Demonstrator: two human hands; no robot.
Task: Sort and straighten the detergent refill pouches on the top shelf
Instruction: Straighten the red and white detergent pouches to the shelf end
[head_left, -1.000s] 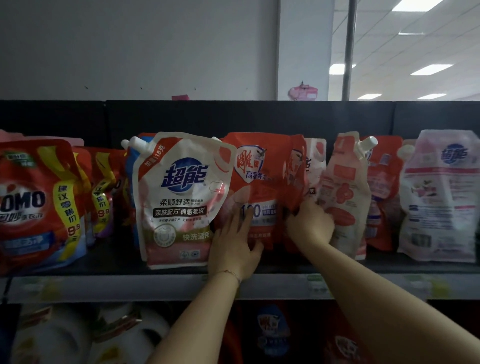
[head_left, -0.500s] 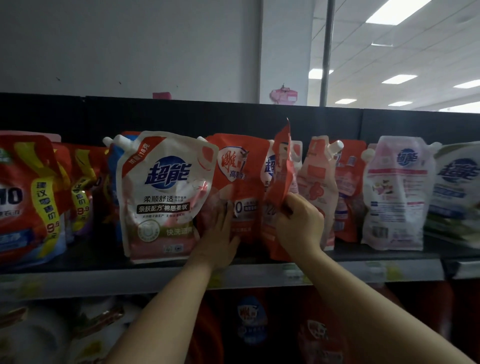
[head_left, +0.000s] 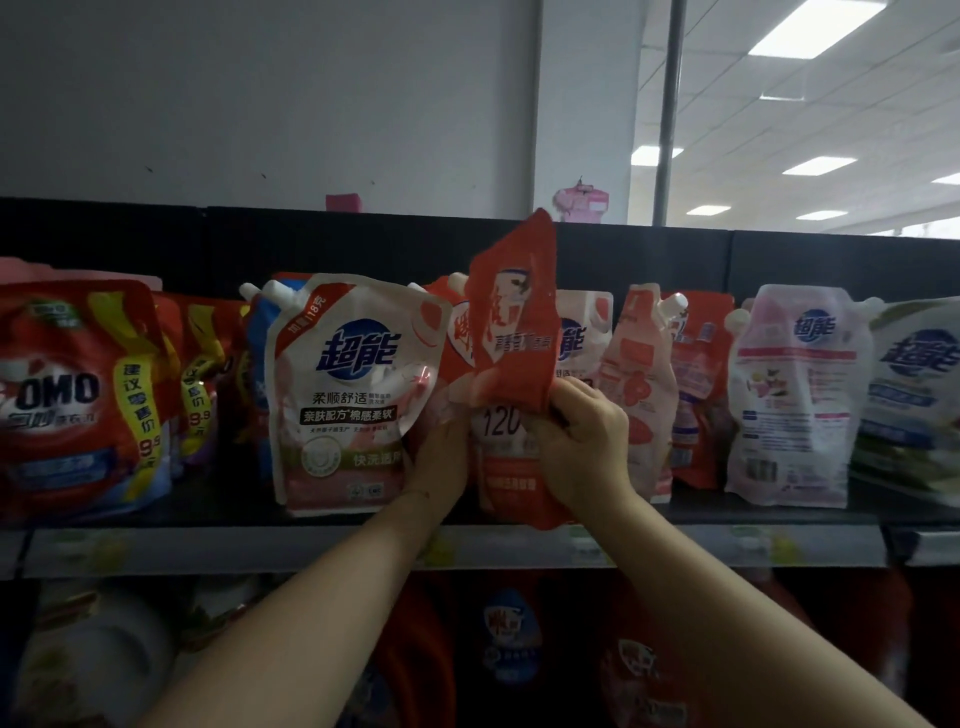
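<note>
The right hand (head_left: 582, 447) has its fingers curled tight round the middle of a red pouch (head_left: 514, 332), held tilted at the front of the top shelf (head_left: 208, 512) between a white pouch (head_left: 343, 395) and a pink pouch (head_left: 641, 395), its top above the row. The left hand (head_left: 441, 460) lies against the red pouch's left edge, too blurred to tell whether its fingers grip or only press.

The right hand (head_left: 576, 447) grips a crumpled red plastic refill pouch (head_left: 514, 322), which rises above its row on the black top shelf (head_left: 218, 506). The left hand (head_left: 441, 457) touches its left edge, fingers blurred.
</note>
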